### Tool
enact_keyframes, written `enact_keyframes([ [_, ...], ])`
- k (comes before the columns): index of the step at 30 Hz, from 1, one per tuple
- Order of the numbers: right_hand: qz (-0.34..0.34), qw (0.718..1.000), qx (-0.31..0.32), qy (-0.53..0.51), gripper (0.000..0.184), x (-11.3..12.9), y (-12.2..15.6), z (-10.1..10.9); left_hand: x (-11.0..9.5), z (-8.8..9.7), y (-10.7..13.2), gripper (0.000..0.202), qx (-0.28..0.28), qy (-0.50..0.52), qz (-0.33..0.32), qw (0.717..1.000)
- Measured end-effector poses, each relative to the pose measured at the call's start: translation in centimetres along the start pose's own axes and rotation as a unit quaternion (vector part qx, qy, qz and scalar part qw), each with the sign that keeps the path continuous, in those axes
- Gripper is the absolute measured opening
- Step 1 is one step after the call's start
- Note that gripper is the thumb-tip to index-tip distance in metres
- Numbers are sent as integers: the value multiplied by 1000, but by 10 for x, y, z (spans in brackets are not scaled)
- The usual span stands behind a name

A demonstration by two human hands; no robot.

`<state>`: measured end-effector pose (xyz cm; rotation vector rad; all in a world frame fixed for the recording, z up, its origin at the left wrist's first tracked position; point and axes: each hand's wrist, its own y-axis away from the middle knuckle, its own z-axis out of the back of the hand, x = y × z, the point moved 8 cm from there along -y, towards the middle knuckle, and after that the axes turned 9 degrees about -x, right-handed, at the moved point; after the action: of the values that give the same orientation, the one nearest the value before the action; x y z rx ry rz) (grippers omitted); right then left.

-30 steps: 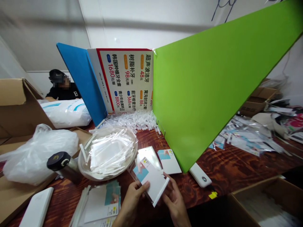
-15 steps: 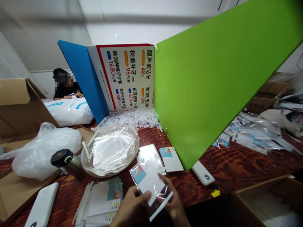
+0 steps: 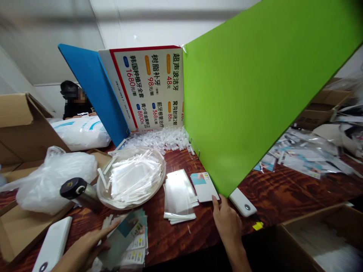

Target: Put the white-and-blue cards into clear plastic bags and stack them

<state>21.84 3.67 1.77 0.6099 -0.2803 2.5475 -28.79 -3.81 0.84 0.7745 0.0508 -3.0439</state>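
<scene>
My left hand (image 3: pixel 92 243) grips a bagged card (image 3: pixel 123 232), white with a blue picture corner, tilted low over a stack of bagged cards (image 3: pixel 138 245) at the front left. Its thumb side is partly hidden. To the right, my right hand (image 3: pixel 227 217) reaches to a small stack of loose cards (image 3: pixel 204 189); its fingers are apart, with one fingertip on the lower right corner. Between the hands lies a stack of clear plastic bags (image 3: pixel 178 196) with white sealing strips.
A round tub (image 3: pixel 161 181) of clear bags and strips stands behind, near a dark-lidded flask (image 3: pixel 82 194). Small white tubes (image 3: pixel 161 139) are heaped before a folding board (image 3: pixel 241 94). White devices (image 3: pixel 242 202) and cardboard boxes (image 3: pixel 314 230) flank the workspace. Another person (image 3: pixel 73 100) sits behind.
The bagged card, held in both hands before, has moved left in my left hand to the stack. My right hand has let go of it and moved right, to the loose cards.
</scene>
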Motion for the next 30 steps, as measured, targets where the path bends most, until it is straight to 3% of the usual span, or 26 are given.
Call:
enact_keyframes([
  [3, 3, 994, 26, 110, 58, 8, -5, -3, -7, 0, -18, 51, 13, -149, -78, 986],
  [7, 28, 990, 7, 140, 47, 18, -3, -3, -21, -5, -21, 50, -110, -251, -77, 959],
  [9, 30, 989, -3, 147, 45, 19, -3, -3, -45, -19, -17, 37, -170, -197, -93, 961],
  [11, 32, 987, -11, 156, 45, 19, -3, -2, -84, -42, -19, 28, -188, -78, -112, 973],
  [13, 33, 986, -21, 161, 46, 19, -2, -2, -119, -70, -33, 28, -181, 50, -47, 981],
  [15, 37, 987, -43, 151, 46, 16, -2, -3, -146, -97, -54, 41, -174, 124, 42, 976],
  [18, 49, 989, -111, 79, 48, 8, -2, -2, -174, -119, -84, 52, -184, 156, 75, 968],
  [21, 61, 977, -193, -61, 65, -3, 0, 5, -174, -124, -96, 42, -175, 202, 81, 960],
  [23, 61, 961, -211, -166, 67, -10, 2, 9, -168, -120, -96, 34, -167, 239, 85, 953],
  [27, 34, 922, -147, -355, 50, -14, 8, 8, -157, -103, -89, 25, -170, 307, 101, 931],
  [30, -42, 881, -65, -466, 46, -22, 14, 1, -153, -94, -84, 26, -186, 360, 129, 905],
])
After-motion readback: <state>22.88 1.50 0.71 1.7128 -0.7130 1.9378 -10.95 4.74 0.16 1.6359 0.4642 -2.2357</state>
